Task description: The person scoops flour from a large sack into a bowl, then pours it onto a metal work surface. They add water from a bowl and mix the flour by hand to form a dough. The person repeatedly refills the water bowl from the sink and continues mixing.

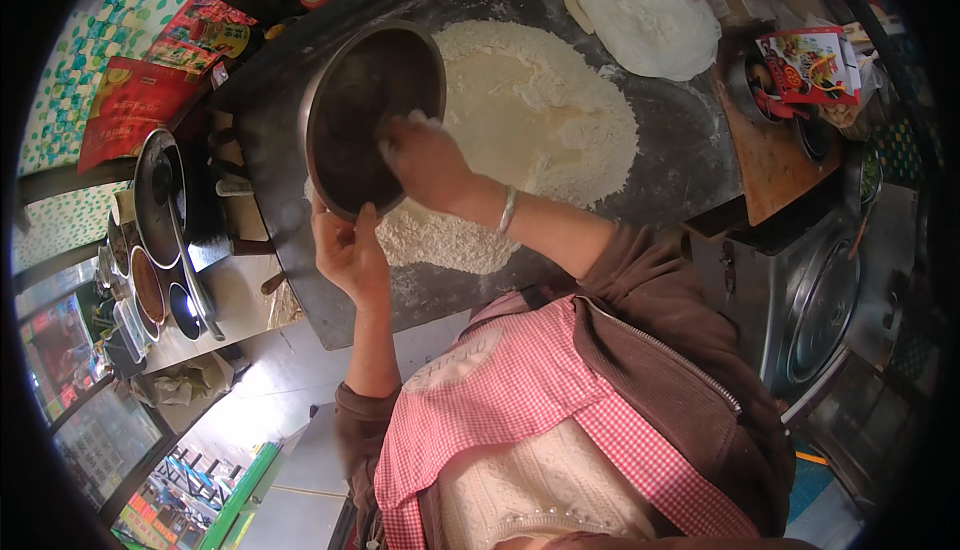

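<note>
A large metal bowl (349, 92) is tipped on its side over the left part of a flour mound, its hollow facing right. My left hand (349, 246) grips its lower rim, thumb over the edge. In front of the bowl's hollow is my right hand (427, 164), blurred, with white paste or flour on curled fingers. Whether those fingers touch the metal or hold anything is not clear. The flour (450, 242) forms a broad ring on the dark worktop (660, 152). Pale, cloudy liquid (495, 107) pools in its middle.
A white plastic bag (645, 17) stands at the worktop's far right. Beyond it, a wooden board (780, 167) carries a metal pot (750, 92) and a printed box (814, 62). Pans and bowls, including a wok (154, 205) with a ladle, crowd the left side.
</note>
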A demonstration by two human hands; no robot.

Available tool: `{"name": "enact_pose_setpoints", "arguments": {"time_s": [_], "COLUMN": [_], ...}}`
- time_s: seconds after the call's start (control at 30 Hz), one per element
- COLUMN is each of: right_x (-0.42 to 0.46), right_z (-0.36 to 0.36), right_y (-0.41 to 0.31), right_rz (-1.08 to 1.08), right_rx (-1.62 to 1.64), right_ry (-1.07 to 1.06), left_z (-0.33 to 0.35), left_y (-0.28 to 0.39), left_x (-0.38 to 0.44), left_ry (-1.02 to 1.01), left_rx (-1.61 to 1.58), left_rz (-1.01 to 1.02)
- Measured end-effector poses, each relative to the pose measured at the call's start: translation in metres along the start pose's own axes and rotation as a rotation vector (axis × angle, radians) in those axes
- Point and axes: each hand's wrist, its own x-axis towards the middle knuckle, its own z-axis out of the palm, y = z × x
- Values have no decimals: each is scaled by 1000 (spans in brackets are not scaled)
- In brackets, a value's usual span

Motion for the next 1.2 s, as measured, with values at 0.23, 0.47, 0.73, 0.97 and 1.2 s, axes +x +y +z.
{"name": "enact_pose_setpoints", "arguments": {"time_s": [0.23,0.47,0.73,0.97,1.2], "right_x": [-6,-19,-33,-42,-48], "right_z": [-15,-32,-42,-41,-45], "right_y": [3,5,-6,-2,-6], "right_rz": [-82,-109,-161,-132,-159], "right_rx": [-65,-148,-114,-187,-242], "right_ry": [-60,-178,-176,-187,-150], "left_z": [-6,-18,-18,-21,-21], "left_y": [2,-8,-2,1,-2], "left_x": [-4,-8,-10,-10,-8], "left_ry": [8,-7,-22,-56,-72], "left_rx": [-82,-107,-79,-32,-58], "left_rz": [-71,-45,-49,-18,-12]}}
